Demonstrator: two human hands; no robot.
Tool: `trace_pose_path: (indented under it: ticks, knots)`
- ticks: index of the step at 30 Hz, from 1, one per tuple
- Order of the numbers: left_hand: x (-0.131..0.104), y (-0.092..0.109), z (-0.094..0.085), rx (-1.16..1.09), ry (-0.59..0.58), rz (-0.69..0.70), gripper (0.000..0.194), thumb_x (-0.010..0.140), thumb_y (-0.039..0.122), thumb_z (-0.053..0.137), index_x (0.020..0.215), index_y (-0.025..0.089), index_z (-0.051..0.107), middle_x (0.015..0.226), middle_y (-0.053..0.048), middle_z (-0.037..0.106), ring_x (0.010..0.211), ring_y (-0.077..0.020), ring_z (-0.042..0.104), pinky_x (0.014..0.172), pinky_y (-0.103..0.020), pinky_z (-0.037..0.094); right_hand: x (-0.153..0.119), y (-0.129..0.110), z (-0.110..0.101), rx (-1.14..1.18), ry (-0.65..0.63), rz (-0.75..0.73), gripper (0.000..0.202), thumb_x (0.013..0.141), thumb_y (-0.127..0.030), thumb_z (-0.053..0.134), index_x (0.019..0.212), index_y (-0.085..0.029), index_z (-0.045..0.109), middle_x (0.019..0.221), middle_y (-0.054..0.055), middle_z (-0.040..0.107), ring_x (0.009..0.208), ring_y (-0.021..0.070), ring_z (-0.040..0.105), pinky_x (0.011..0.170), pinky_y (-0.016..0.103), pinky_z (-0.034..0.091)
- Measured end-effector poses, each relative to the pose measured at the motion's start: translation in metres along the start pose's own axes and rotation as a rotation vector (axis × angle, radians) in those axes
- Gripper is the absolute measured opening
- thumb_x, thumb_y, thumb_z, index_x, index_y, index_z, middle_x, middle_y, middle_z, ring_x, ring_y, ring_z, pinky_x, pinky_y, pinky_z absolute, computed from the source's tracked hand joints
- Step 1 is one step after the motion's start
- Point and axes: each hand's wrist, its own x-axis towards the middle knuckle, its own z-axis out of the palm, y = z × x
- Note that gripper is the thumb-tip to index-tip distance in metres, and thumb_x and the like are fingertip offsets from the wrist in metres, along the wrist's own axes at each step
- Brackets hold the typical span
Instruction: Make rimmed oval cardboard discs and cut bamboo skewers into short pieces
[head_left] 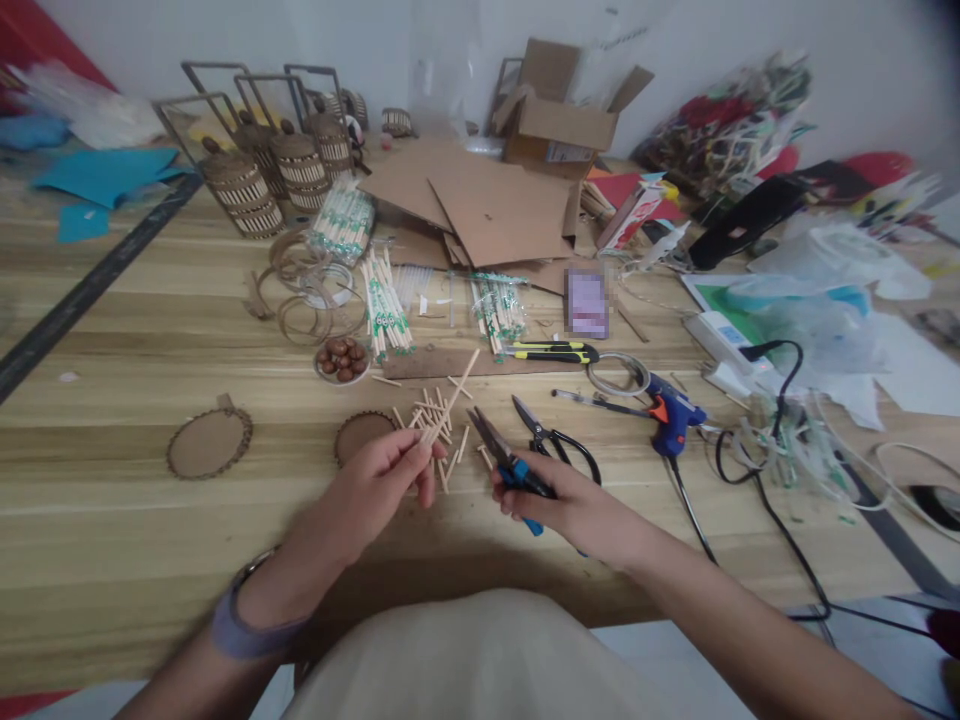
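Observation:
My left hand (394,468) is closed in a pinch around a thin wooden stick (459,392), which points up and away to the right. In my right hand (559,500) is a pair of shears (499,450) with blue and black handles, the blades aimed up and left, a little apart from the stick. Beneath and between the hands lies a loose pile of short cut stick pieces (433,412). A cardboard disc with a ridged rim (361,432) is partly hidden behind my left hand. Just beyond my right hand rest black-handled scissors (574,448).
Another rimmed disc (210,443) lies at left. Behind stand a bowl of brown beads (343,360), bundles of wrapped sticks (386,305), a box cutter (555,352) and cardboard sheets (499,210). A blue glue gun (675,412) with its cord is at right. Lantern-like pieces (244,190) stand back left.

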Motion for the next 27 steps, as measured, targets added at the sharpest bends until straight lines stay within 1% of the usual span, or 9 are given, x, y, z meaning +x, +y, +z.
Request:
trace_pose_path:
  ticks: [2,4,7,9,12,14,18,21,27]
  knots:
    - [0.001,-0.003,-0.001,0.146,0.002,-0.006,0.034,0.097,0.046,0.039,0.081,0.022,0.057,0.061,0.000,0.062,0.067,-0.0208,0.059,0.070,-0.031,0.040,0.000,0.000,-0.001,-0.234,0.189,-0.119,0.011,0.089,-0.030,0.054,0.095,-0.021,0.056,0.088,0.005,0.062,0.082,0.0216,0.058,0.075,0.035,0.047]
    - [0.002,-0.005,0.003,0.295,-0.033,-0.004,0.035,0.099,0.041,0.039,0.073,0.023,0.053,0.064,-0.001,0.063,0.067,-0.0214,0.060,0.068,-0.031,0.040,0.002,-0.002,0.000,-0.414,0.322,-0.289,0.012,0.091,-0.025,0.052,0.103,-0.022,0.056,0.106,0.011,0.065,0.101,0.0263,0.061,0.088,0.041,0.047]
    - [0.002,-0.005,0.014,0.450,-0.056,0.015,0.032,0.099,0.031,0.039,0.069,0.024,0.047,0.067,-0.003,0.063,0.067,-0.0223,0.061,0.067,-0.032,0.040,0.010,-0.002,0.004,-0.553,0.368,-0.440,0.022,0.094,-0.022,0.050,0.115,-0.021,0.053,0.140,0.017,0.053,0.131,0.0296,0.050,0.102,0.046,0.044]
    - [0.002,-0.005,0.020,0.532,-0.025,0.043,0.026,0.097,0.024,0.040,0.072,0.024,0.048,0.072,-0.005,0.066,0.071,-0.0239,0.063,0.069,-0.033,0.041,0.016,-0.002,0.009,-0.661,0.374,-0.388,0.022,0.095,-0.023,0.050,0.116,-0.020,0.054,0.136,0.018,0.056,0.127,0.0310,0.054,0.098,0.045,0.047]
    - [0.003,-0.007,0.025,0.650,0.074,0.106,0.020,0.095,0.018,0.043,0.080,0.022,0.056,0.083,-0.010,0.070,0.081,-0.0271,0.066,0.074,-0.035,0.043,0.022,-0.003,0.016,-0.826,0.383,-0.200,0.017,0.096,-0.026,0.050,0.109,-0.018,0.058,0.107,0.016,0.067,0.101,0.0324,0.065,0.080,0.042,0.051]
    - [0.004,-0.006,0.026,0.730,0.114,0.117,0.020,0.095,0.018,0.043,0.086,0.021,0.061,0.087,-0.012,0.072,0.082,-0.0284,0.068,0.073,-0.036,0.044,0.025,-0.004,0.021,-0.898,0.420,-0.131,0.016,0.097,-0.030,0.051,0.104,-0.018,0.059,0.099,0.015,0.067,0.094,0.0321,0.066,0.074,0.039,0.049]
    - [0.005,0.000,0.029,1.023,0.073,0.019,0.026,0.096,0.013,0.039,0.100,0.017,0.065,0.086,-0.014,0.074,0.077,-0.0291,0.071,0.066,-0.034,0.047,0.030,-0.006,0.026,-0.970,0.513,-0.094,0.017,0.096,-0.035,0.055,0.097,-0.018,0.058,0.096,0.013,0.066,0.091,0.0292,0.066,0.071,0.033,0.045]
    - [0.005,0.002,0.033,1.229,0.049,0.017,0.030,0.093,0.006,0.039,0.104,0.015,0.065,0.085,-0.014,0.074,0.077,-0.0286,0.073,0.065,-0.034,0.049,0.035,-0.006,0.030,-1.021,0.541,-0.064,0.017,0.095,-0.035,0.057,0.095,-0.018,0.058,0.094,0.012,0.067,0.088,0.0283,0.066,0.069,0.032,0.044]
    - [0.008,-0.002,0.036,1.225,0.131,0.027,0.030,0.094,0.007,0.037,0.099,0.012,0.066,0.081,-0.018,0.074,0.076,-0.0311,0.072,0.062,-0.035,0.047,0.043,-0.011,0.035,-1.058,0.563,-0.051,0.013,0.093,-0.030,0.058,0.094,-0.017,0.058,0.095,0.014,0.067,0.084,0.0285,0.064,0.070,0.034,0.042]
